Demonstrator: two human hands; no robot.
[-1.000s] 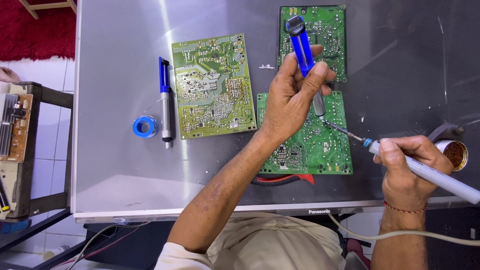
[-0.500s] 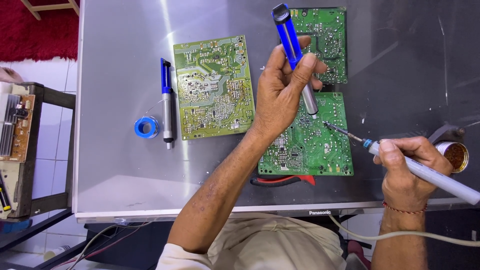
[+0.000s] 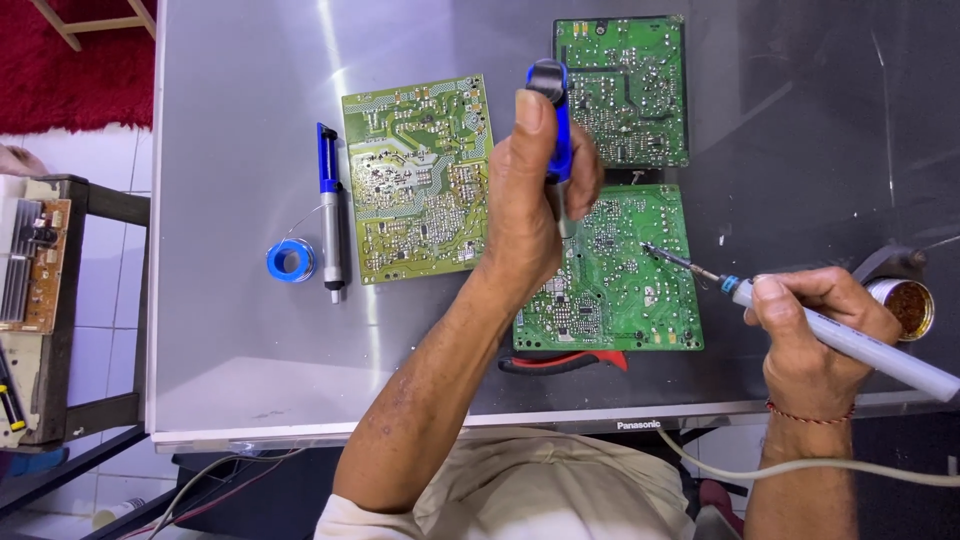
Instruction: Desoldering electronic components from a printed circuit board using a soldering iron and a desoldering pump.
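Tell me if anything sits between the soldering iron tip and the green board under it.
Nothing visible does. The right hand holds the soldering iron with its tip over the nearest green circuit board, open board beneath it. The left hand holds the blue desoldering pump upright, off to the tip's left.

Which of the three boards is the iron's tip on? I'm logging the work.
The nearest green board, under both hands; the pale one and far one lie untouched.
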